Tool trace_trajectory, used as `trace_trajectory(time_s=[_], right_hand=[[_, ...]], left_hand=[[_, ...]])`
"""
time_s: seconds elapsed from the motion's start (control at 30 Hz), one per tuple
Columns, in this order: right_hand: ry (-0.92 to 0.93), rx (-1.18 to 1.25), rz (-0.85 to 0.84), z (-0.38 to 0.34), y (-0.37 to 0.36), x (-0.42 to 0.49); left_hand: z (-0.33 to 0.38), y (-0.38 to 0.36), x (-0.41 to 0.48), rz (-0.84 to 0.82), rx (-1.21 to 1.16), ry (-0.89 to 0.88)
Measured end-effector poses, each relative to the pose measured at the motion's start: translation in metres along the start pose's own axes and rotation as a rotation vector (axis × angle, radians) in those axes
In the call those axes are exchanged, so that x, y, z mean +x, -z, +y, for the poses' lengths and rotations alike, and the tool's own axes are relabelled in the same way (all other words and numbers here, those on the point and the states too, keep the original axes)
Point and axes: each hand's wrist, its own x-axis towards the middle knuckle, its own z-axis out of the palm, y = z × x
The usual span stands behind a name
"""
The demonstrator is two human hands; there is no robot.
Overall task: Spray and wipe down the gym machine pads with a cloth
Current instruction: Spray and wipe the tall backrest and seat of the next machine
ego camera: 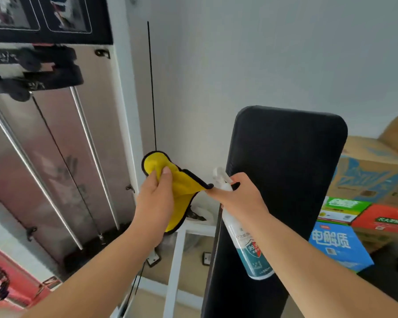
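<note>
Both arms outstretched, left hand (155, 199) tight around yellow cloth (183, 183), right hand (239, 196) tight around spray bottle (249, 247).

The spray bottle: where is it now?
The spray bottle hangs right of centre in the head view, gripped by the right hand, before the black pad's left edge.

We see the left hand (155, 198) gripping a yellow black-edged cloth (182, 187), the right hand (238, 196) holding a white spray bottle (246, 244) (nozzle upward) beside the tall black upright pad (285, 180).
</note>
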Motion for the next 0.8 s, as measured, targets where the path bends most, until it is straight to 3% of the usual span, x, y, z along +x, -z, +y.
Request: trace_trajectory(time_s=[0.23, 0.47, 0.53, 0.7, 0.77, 0.8], right_hand=[[-0.047, 0.013, 0.038, 0.006, -0.005, 0.002], [-0.054, 0.180, 0.013, 0.012, 0.000, -0.001], [-0.051, 0.229, 0.009, 0.017, 0.005, -0.006], [-0.089, 0.354, 0.042, 0.031, 0.037, -0.024], [-0.082, 0.365, 0.068, 0.041, 0.048, -0.030], [-0.084, 0.359, 0.080, 0.047, 0.053, -0.033]], left_hand=[[-0.008, -0.025, 0.002, -0.024, 0.015, -0.029], [0.002, -0.043, 0.017, 0.005, 0.010, -0.116], [0.018, -0.053, 0.023, -0.047, 0.043, -0.215], [0.055, -0.111, 0.056, -0.358, 0.219, -0.601], [0.044, -0.146, 0.069, -0.323, 0.304, -0.720], [0.035, -0.162, 0.072, -0.230, 0.311, -0.756]])
